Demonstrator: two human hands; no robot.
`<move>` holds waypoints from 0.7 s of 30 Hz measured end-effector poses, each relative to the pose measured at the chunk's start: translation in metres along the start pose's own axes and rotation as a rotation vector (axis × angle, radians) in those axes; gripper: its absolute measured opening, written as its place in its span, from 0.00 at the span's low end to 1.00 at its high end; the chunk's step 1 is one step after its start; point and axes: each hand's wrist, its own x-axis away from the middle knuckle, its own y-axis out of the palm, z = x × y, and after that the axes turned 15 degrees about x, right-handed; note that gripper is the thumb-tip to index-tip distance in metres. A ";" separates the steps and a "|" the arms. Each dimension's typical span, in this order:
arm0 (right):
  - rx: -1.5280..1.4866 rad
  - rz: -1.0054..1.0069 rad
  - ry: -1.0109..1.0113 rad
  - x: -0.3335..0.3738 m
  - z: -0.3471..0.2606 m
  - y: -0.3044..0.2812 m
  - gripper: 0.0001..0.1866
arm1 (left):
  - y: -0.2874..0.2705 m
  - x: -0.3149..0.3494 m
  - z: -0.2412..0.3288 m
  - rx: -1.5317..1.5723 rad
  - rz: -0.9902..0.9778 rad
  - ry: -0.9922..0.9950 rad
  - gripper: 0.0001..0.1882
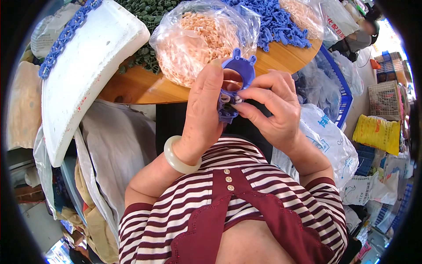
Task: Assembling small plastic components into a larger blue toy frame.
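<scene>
White foam (pixel 94 66) lies leftmost; the left hand (pixel 203 99) clasps the blue part (pixel 247 67) in front of the surface (pixel 136 88); a pale piece (pixel 238 99), seemingly pinched between the right hand's (pixel 276 99) thumb and forefinger, could drop if those fingertips slip.

Bright, even light overall. At your upper right rim it burns out to white, with bluish fringing. The clear bag (pixel 176 48) gives you crinkled glare; the white foam slab (pixel 96 57) reads pale, near washed out. Deep shadow below the table (pixel 145 88). Your fingers (pixel 259 93) and the blue part (pixel 247 69) appear reasonably sharp. Fisheye bends your straight edges; corners black, outer clutter soft.
</scene>
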 end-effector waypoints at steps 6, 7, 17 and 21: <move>-0.003 0.034 -0.017 0.002 -0.001 0.003 0.14 | 0.000 0.001 -0.001 0.009 -0.045 0.026 0.20; 0.007 0.032 0.005 0.002 -0.003 0.003 0.14 | 0.000 0.001 0.000 0.010 -0.043 0.026 0.20; 0.030 0.020 0.111 0.003 -0.008 0.007 0.13 | -0.001 -0.002 -0.001 0.008 -0.025 0.072 0.22; 0.019 0.066 0.100 0.003 -0.007 0.012 0.10 | -0.003 -0.003 -0.003 0.043 -0.050 0.095 0.22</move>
